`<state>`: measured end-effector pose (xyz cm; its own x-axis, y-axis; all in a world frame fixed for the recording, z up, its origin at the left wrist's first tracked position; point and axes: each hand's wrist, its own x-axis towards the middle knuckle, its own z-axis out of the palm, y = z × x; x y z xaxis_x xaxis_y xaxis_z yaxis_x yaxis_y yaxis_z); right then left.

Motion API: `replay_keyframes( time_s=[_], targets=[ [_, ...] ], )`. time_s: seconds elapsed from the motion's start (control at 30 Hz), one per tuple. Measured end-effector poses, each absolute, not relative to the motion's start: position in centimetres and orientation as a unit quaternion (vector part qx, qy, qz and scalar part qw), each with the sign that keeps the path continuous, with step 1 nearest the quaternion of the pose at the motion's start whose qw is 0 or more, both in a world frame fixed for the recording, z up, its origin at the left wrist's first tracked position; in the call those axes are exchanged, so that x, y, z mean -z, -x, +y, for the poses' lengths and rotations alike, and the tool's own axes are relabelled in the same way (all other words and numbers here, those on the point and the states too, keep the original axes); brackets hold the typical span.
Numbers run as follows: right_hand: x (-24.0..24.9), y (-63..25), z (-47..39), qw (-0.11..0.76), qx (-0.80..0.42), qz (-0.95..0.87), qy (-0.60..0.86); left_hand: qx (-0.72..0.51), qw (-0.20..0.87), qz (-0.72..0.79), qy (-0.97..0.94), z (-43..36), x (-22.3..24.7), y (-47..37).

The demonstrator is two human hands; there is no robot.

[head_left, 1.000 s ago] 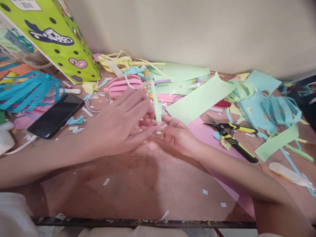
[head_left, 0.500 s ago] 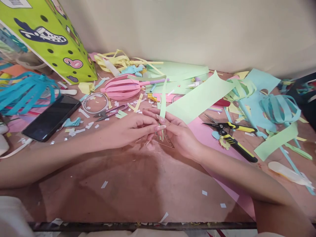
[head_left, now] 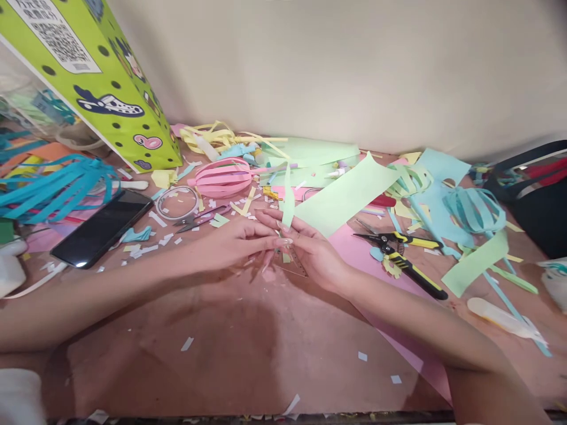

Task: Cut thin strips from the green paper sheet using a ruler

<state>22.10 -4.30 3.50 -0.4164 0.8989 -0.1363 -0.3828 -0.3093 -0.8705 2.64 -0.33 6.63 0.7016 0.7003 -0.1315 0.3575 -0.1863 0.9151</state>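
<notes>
My left hand (head_left: 245, 239) and my right hand (head_left: 312, 248) meet over the middle of the table, fingertips together. Between them a narrow light green paper strip (head_left: 288, 198) stands up, pinched at its lower part by both hands. The fingers hide where the strip is held. Below my right palm, part of a clear set square (head_left: 299, 264) with dark markings shows. Behind the hands lie a wide light green paper sheet (head_left: 345, 192) and a pink paper-strip lantern shape (head_left: 225, 177). Small scissors (head_left: 201, 218) rest left of the strip.
A phone (head_left: 104, 227), a tape roll (head_left: 177, 202) and a tall green bag (head_left: 119, 100) are on the left. Yellow-black pliers (head_left: 405, 260), a glue bottle (head_left: 502, 317) and blue paper pieces (head_left: 473, 209) lie right. Paper scraps dot the brown table (head_left: 177, 372).
The camera view has tilted up and turned slightly right, so the table things sit lower in the picture. Both hands keep their pinch on the green strip with little visible change.
</notes>
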Motion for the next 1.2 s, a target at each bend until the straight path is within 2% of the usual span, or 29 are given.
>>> replay_keyframes(
  time_s=[0.1,0.23,0.3,0.37,0.47,0.57,0.67,0.83,1.03,1.1,1.2],
  targets=[
    [-3.7,-21.9,-4.1,0.43,-0.737,-0.413,0.319,-0.126,0.604,0.339,-0.71,-0.3,-6.8,-2.7],
    [-5.0,-23.1,-3.4,0.399,-0.679,-0.504,0.355,-0.157,0.636,0.333,-0.678,-0.7,-8.2,-2.6],
    [-5.9,-24.3,-3.0,0.39,-0.589,-0.581,0.403,-0.174,0.645,0.347,-0.658,-1.0,-8.8,-2.5],
    [-6.7,-25.5,-2.7,0.413,-0.443,-0.677,0.418,-0.197,0.648,0.36,-0.642,-1.4,-9.2,-2.3],
    [-7.6,-26.3,-2.3,0.385,-0.233,-0.814,0.366,-0.216,0.67,0.33,-0.629,-2.0,-9.6,-2.4],
    [-7.6,-25.7,-1.9,0.352,-0.165,-0.869,0.307,-0.213,0.696,0.303,-0.615,-2.5,-10.6,-2.9],
    [-7.4,-24.8,-1.5,0.346,-0.202,-0.865,0.301,-0.277,0.701,0.3,-0.584,-2.4,-12.3,-3.4],
    [-9.9,-24.6,-1.4,0.348,-0.369,-0.769,0.388,-0.427,0.697,0.288,-0.499,-0.9,-15.0,-3.7],
    [-13.6,-26.9,-1.5,0.289,-0.549,-0.697,0.359,-0.531,0.699,0.326,-0.351,-0.2,-14.0,-3.1],
    [-13.3,-27.8,-2.0,0.233,-0.61,-0.679,0.335,-0.542,0.68,0.363,-0.336,-0.6,-12.6,-2.9],
    [-11.7,-29.0,-3.2,0.079,-0.65,-0.687,0.314,-0.517,0.687,0.391,-0.329,-1.7,-10.0,-2.6]
  ],
)
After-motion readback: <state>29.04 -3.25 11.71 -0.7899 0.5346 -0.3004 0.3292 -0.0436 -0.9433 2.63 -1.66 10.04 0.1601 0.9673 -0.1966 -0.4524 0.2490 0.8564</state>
